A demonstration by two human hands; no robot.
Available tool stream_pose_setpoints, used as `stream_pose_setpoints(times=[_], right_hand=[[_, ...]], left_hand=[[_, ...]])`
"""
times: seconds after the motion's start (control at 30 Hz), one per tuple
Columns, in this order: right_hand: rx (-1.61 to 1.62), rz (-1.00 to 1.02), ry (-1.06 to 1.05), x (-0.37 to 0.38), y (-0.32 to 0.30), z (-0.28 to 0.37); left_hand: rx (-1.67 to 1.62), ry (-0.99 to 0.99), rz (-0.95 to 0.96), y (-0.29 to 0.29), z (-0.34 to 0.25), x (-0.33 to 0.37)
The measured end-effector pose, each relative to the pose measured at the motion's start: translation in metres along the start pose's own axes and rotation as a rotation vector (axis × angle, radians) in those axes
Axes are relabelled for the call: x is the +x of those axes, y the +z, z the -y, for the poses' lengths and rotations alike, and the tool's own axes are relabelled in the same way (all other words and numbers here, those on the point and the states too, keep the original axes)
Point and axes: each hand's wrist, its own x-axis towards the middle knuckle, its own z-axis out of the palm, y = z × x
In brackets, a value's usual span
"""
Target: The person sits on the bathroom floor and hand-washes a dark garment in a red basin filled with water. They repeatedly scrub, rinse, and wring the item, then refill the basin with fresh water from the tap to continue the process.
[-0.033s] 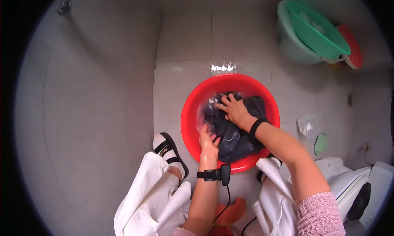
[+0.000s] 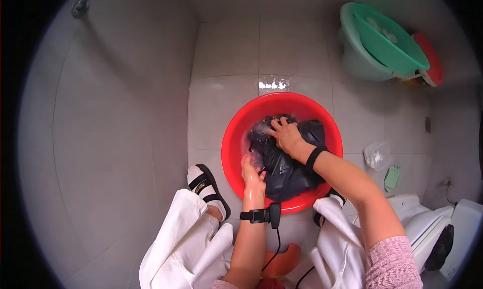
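A red plastic basin point(image 2: 233, 138) sits on the tiled floor with some water in it. Inside lies a soaked dark garment point(image 2: 287, 171), bunched up and shiny in places. My right hand point(image 2: 288, 137) rests on top of the cloth with its fingers spread. Along the basin's left side, my left hand point(image 2: 251, 176) is wet and palm-up beside the garment's edge. Its fingers are apart, and some of the tips are partly hidden by cloth and water. It does not appear to grip anything.
Nested green basins point(image 2: 385, 42) stand at the far right, with a red lid-like piece point(image 2: 427, 60) behind them. A clear plastic bag point(image 2: 377, 155) and a green soap dish point(image 2: 392, 178) lie on the floor. My sandalled foot point(image 2: 207, 186) is left of the red basin; a cable hangs from my left wristband.
My left hand has shifted slightly, its fingers closer to the cloth. My right hand keeps nearly the same place on the garment, and the water at the left looks more churned.
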Motion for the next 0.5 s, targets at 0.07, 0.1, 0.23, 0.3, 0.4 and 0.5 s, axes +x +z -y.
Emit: stream_pose_setpoints(times=[0.07,0.1,0.23,0.3,0.4,0.5], right_hand=[[-0.307,-0.129,0.039,-0.008,-0.045,0.011],[-0.111,-0.213,0.070,-0.010,-0.051,0.006],[0.580,-0.099,-0.015,-0.013,-0.004,-0.016],[0.731,-0.061,-0.232,-0.015,-0.002,-0.019],[0.764,-0.257,-0.276,-0.057,-0.061,0.015],[0.866,-0.442,-0.439,-0.088,-0.099,0.036]], left_hand=[[-0.112,-0.034,0.018,-0.022,-0.007,0.011],[-0.202,-0.118,0.093,-0.021,-0.014,0.008],[-0.259,-0.302,0.200,-0.010,-0.021,0.016],[-0.278,-0.291,0.301,-0.002,-0.031,0.014],[-0.330,-0.183,0.426,-0.018,-0.035,0.013],[-0.257,0.106,0.437,-0.029,-0.009,0.022]])
